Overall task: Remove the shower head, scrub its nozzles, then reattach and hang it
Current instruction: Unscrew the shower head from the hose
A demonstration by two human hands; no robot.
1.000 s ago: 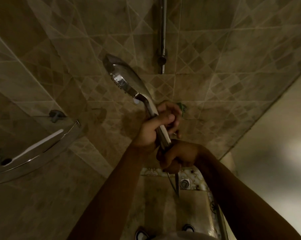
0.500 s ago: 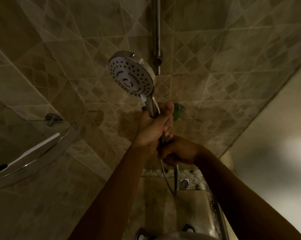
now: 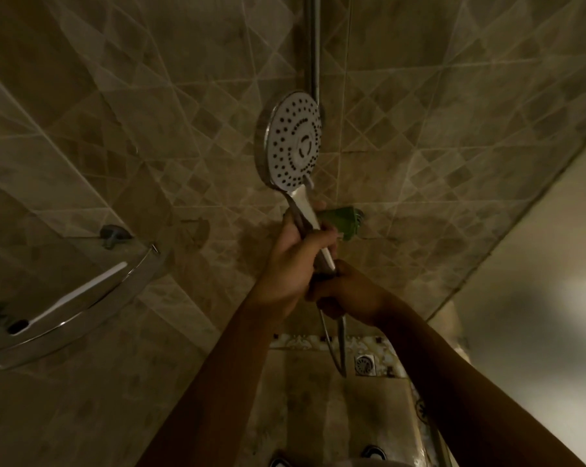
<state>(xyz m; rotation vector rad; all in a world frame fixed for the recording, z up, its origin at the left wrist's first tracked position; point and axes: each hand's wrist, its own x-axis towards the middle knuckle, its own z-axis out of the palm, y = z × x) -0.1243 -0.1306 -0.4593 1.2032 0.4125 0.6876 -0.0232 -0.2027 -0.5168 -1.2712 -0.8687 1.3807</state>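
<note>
Shower head [image 3: 293,143] raised before tiled wall [image 3: 419,129], nozzles facing camera. Left hand [image 3: 293,261] wrapped round handle; right hand [image 3: 347,291] just below, gripping handle's base where hose [image 3: 333,345] hangs.

A single wide-angle camera sits on the person's head and looks forward and down into a tiled shower corner. It is close: both forearms run up from the bottom edge to the hands [image 3: 318,274] near mid-frame. The tiled wall [image 3: 453,129] fills the upper half, its lines bent by the lens. The floor [image 3: 301,399] with its drain [image 3: 364,364] lies low in the frame, and a curved shelf [image 3: 82,318] sits at the left edge.
</note>
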